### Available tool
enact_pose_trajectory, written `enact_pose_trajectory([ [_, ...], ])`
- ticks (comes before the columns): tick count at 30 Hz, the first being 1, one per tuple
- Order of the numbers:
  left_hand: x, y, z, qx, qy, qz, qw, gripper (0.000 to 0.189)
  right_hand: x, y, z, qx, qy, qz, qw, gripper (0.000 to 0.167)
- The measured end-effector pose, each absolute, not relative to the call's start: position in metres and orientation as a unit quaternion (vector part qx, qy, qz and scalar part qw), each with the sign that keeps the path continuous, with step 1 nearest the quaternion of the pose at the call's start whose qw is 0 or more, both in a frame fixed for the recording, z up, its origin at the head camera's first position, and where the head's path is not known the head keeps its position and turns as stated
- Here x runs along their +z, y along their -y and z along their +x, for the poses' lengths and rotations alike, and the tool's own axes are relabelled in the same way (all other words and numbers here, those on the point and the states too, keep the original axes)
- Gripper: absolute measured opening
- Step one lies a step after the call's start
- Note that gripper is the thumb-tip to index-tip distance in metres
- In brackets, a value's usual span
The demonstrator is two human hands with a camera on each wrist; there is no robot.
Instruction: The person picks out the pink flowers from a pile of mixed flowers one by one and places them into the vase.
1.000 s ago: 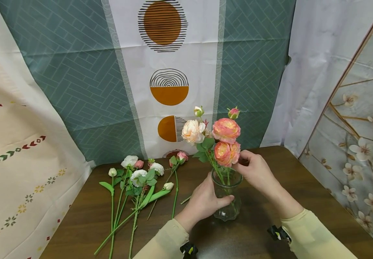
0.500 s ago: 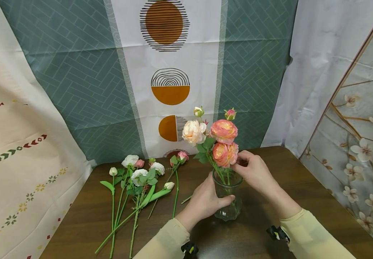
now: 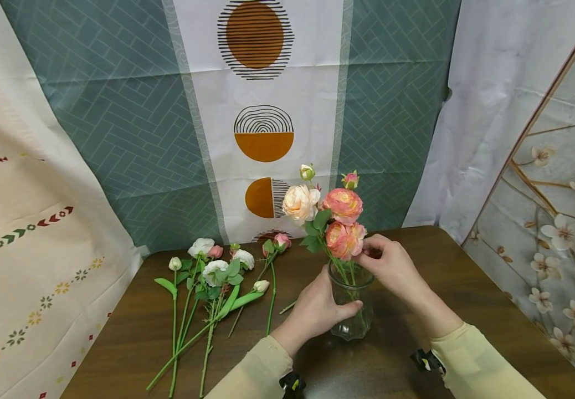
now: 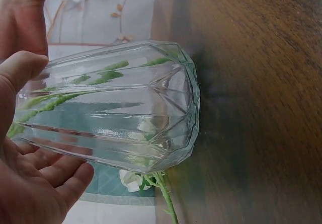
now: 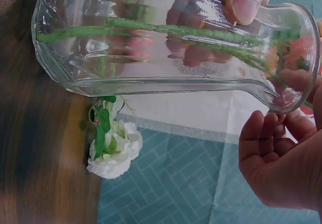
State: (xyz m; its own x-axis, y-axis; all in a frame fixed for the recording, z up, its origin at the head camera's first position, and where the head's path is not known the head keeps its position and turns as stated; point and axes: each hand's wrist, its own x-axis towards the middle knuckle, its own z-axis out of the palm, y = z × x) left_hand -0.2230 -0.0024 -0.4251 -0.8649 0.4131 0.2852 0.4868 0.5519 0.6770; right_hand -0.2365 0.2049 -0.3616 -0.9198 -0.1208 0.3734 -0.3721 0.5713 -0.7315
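A clear glass vase (image 3: 351, 327) with a faceted base stands upright on the table. My left hand (image 3: 312, 310) holds its side, thumb in front and fingers behind; the left wrist view shows this hand (image 4: 30, 183) around the vase (image 4: 110, 108). Inside are a cream flower (image 3: 299, 204) with a bud and a coral flower stem (image 3: 343, 205) with two blooms and a pink bud. My right hand (image 3: 397, 269) pinches the coral flower below its lower bloom, at the vase's rim. In the right wrist view, green stems (image 5: 166, 28) slant through the glass; my right hand's fingertips are partly hidden.
Several loose flowers lie on the dark wooden table (image 3: 128, 332) to the left: white blooms (image 3: 214, 272), tulip buds (image 3: 261, 286) and a pink rose (image 3: 282, 240). A short stem piece (image 3: 287, 307) lies beside my left hand. Patterned cloths (image 3: 133, 138) hang behind and at both sides.
The coral flower has shifted left and slightly down, closer to the cream one, with my right hand following slightly. My left hand and the vase stay in place.
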Motion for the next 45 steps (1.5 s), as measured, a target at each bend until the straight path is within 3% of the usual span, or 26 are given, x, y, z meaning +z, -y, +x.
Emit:
enact_pose_trajectory([
  [32, -0.4268, 0.0015, -0.2235, -0.395, 0.881, -0.257, 0.047, 0.091, -0.3679, -0.203, -0.2344, 0.428, 0.878, 0.133, 0.166, 0.007],
  [45, -0.4263, 0.0013, -0.2243, -0.409, 0.875, -0.256, 0.04, 0.101, -0.3665, -0.2032, -0.2309, 0.387, 0.896, 0.138, 0.17, 0.006],
])
